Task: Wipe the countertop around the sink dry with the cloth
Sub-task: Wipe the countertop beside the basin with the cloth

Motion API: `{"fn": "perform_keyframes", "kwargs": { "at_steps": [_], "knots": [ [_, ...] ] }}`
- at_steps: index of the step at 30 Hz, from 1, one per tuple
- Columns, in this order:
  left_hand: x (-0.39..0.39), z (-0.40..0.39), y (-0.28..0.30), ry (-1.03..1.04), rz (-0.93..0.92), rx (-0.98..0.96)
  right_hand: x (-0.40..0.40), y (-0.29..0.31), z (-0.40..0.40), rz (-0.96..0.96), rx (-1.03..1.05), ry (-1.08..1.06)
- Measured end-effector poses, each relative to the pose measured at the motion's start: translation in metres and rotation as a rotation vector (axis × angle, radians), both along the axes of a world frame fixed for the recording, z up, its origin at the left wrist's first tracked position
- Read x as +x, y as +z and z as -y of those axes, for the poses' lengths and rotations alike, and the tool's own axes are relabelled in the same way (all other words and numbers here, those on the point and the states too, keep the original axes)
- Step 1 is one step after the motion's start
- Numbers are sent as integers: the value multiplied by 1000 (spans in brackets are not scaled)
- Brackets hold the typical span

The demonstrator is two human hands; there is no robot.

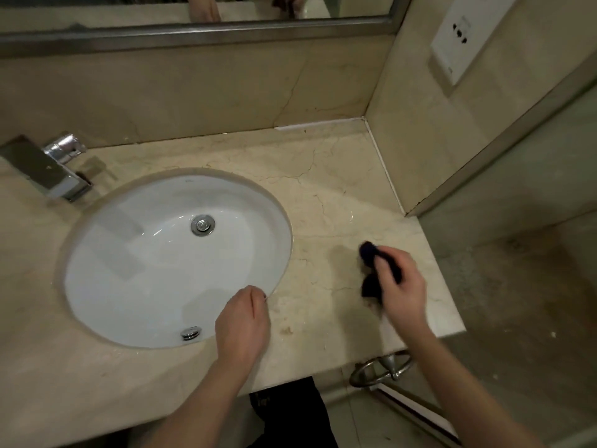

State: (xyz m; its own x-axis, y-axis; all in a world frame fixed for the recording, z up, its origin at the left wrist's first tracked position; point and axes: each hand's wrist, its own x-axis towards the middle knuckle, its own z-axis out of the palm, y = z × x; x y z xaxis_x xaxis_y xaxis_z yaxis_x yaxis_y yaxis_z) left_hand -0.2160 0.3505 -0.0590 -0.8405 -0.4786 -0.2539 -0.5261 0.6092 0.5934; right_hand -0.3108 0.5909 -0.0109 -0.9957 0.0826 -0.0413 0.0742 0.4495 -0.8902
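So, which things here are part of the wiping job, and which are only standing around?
Part of the job:
- dark cloth, gripped by the right hand
- countertop
- sink
- left hand, at the sink's edge, holding nothing

Only around:
- faucet
- mirror
- wall socket
- metal ring under the counter edge

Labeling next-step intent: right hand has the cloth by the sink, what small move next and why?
Probably sweep the dark cloth in the right hand toward the sink rim: it sits right of the basin, on marble countertop showing a darker patch just left of it. The left hand rests at the rim.
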Motion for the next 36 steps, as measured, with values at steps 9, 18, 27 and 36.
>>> {"fn": "perform_keyframes", "kwargs": {
  "at_steps": [9, 18, 27, 36],
  "knots": [
    [36, 25, -6, -53, -107, -98, 40, -53, -49, -2, 501, -140],
    [33, 26, -12, -73, -67, -115, 59, -70, 123, -207, 413, 184],
    [33, 29, -15, -68, -117, -93, 18, -47, 204, 30, 127, 345],
    [34, 31, -19, -50, -84, -106, 23, -24, -28, -10, 321, -182]
  ]
}}
